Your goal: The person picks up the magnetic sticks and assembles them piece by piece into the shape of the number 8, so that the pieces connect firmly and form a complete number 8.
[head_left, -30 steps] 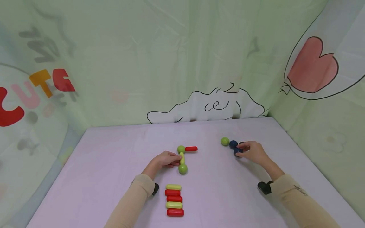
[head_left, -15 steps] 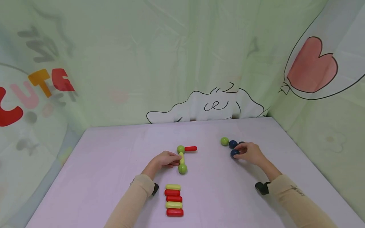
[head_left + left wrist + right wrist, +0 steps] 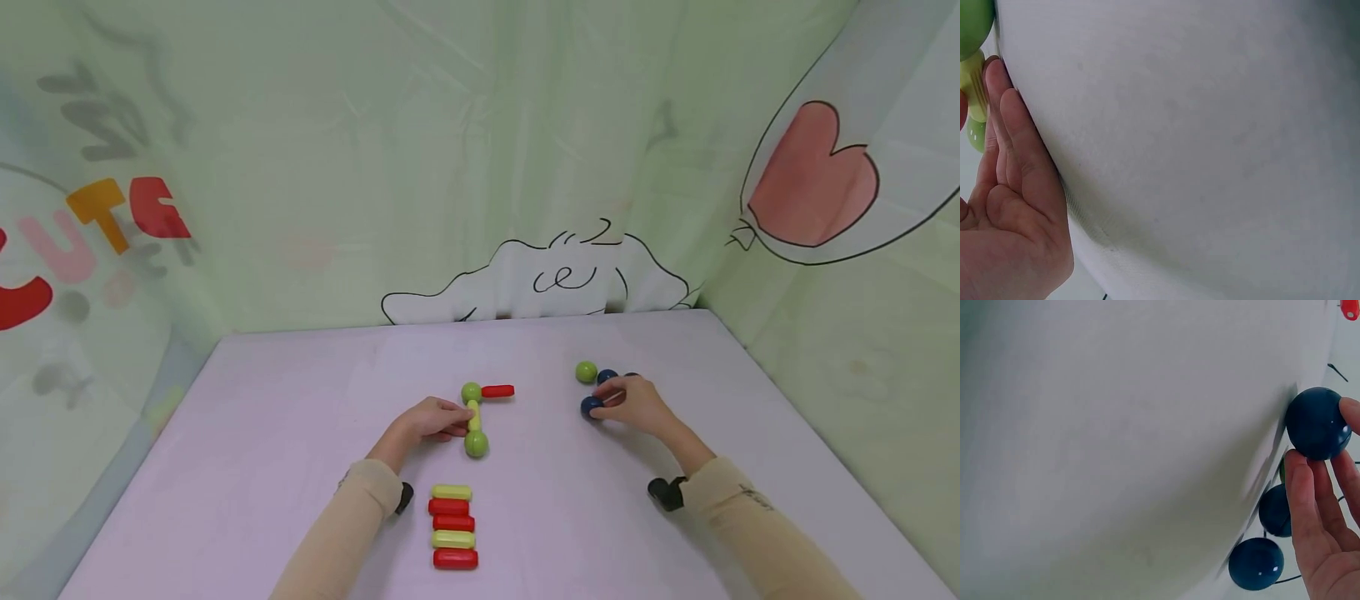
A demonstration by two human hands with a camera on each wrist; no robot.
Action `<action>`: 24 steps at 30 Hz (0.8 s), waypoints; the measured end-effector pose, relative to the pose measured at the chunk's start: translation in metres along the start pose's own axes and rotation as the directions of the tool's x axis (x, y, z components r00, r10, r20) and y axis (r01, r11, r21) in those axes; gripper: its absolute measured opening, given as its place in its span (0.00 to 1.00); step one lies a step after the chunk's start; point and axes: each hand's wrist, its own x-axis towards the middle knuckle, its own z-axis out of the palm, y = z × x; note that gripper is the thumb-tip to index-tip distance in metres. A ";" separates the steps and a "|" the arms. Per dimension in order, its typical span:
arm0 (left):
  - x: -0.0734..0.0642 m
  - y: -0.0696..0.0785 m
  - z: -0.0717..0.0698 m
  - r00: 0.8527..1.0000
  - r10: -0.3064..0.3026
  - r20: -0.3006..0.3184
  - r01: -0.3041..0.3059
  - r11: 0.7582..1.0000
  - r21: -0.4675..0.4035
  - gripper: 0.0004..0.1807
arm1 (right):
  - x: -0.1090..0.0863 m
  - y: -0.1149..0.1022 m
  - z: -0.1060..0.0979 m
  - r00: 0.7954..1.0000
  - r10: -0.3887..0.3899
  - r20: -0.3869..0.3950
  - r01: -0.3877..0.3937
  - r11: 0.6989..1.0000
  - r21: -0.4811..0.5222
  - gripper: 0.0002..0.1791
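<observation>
My left hand [image 3: 429, 419] pinches a yellow rod [image 3: 474, 417] on the table, thumb on one side and fingers on the other. A green ball [image 3: 476, 443] is joined to its near end and another green ball [image 3: 471, 392] to its far end. From the far ball a red rod [image 3: 498, 391] points right. Between thumb and fingertips, my right hand [image 3: 633, 404] holds a dark blue ball [image 3: 1316, 423] at the table surface. Behind that hand are a second blue ball [image 3: 607, 377], a third blue ball [image 3: 1257, 564] and a loose green ball [image 3: 586, 372].
Nearer to me, several yellow and red rods [image 3: 453, 523] lie stacked side by side in a column on the pale table [image 3: 300, 400]. A printed green cloth [image 3: 315, 167] hangs around its back and sides.
The right hand has moved left with its blue ball, away from the other balls and toward the joined pieces. The left hand keeps its pinch on the yellow rod in nearly the same spot.
</observation>
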 end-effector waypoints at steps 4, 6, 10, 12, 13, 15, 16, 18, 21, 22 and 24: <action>0.000 0.000 -0.001 1.000 0.004 0.000 -0.004 1.000 0.006 0.18 | 0.004 -0.003 0.004 1.000 -0.002 0.013 0.002 1.000 0.013 0.18; -0.001 0.000 -0.001 1.000 0.009 0.001 -0.009 1.000 0.004 0.17 | 0.006 -0.004 0.006 1.000 -0.001 0.020 0.000 1.000 0.019 0.17; -0.001 0.000 0.000 1.000 0.009 -0.004 -0.009 1.000 0.001 0.18 | 0.010 -0.009 0.011 1.000 0.006 0.027 -0.006 1.000 0.024 0.17; -0.001 0.000 -0.001 1.000 0.006 0.001 -0.006 1.000 0.001 0.17 | 0.012 -0.011 0.014 1.000 0.009 0.030 -0.010 0.999 0.031 0.17; -0.001 0.000 -0.001 1.000 0.002 0.002 -0.002 1.000 0.000 0.17 | 0.013 -0.012 0.016 0.999 0.013 0.032 -0.014 0.999 0.035 0.16; -0.002 0.002 -0.002 1.000 0.008 0.015 -0.008 1.000 0.004 0.17 | 0.016 -0.013 0.019 0.999 0.014 0.036 -0.015 0.999 0.043 0.16; -0.003 0.002 -0.002 1.000 0.009 0.017 -0.009 1.000 0.005 0.17 | 0.017 -0.014 0.020 0.999 0.010 0.037 -0.012 0.999 0.049 0.16; -0.004 0.003 -0.003 1.000 0.013 0.020 -0.013 1.000 0.010 0.17 | 0.019 -0.016 0.024 0.999 0.007 0.036 -0.010 0.998 0.068 0.16; -0.003 0.002 -0.002 1.000 0.008 0.017 -0.008 1.000 0.001 0.17 | 0.022 -0.020 0.028 0.999 0.001 0.036 -0.004 0.996 0.084 0.16; -0.003 0.002 -0.002 1.000 0.001 0.009 -0.001 1.000 0.002 0.17 | 0.023 -0.022 0.029 0.999 0.001 0.036 -0.004 0.996 0.089 0.16; -0.003 0.002 -0.001 1.000 0.001 0.004 -0.001 1.000 0.002 0.17 | 0.026 -0.025 0.032 0.999 0.017 0.035 -0.020 0.996 0.086 0.16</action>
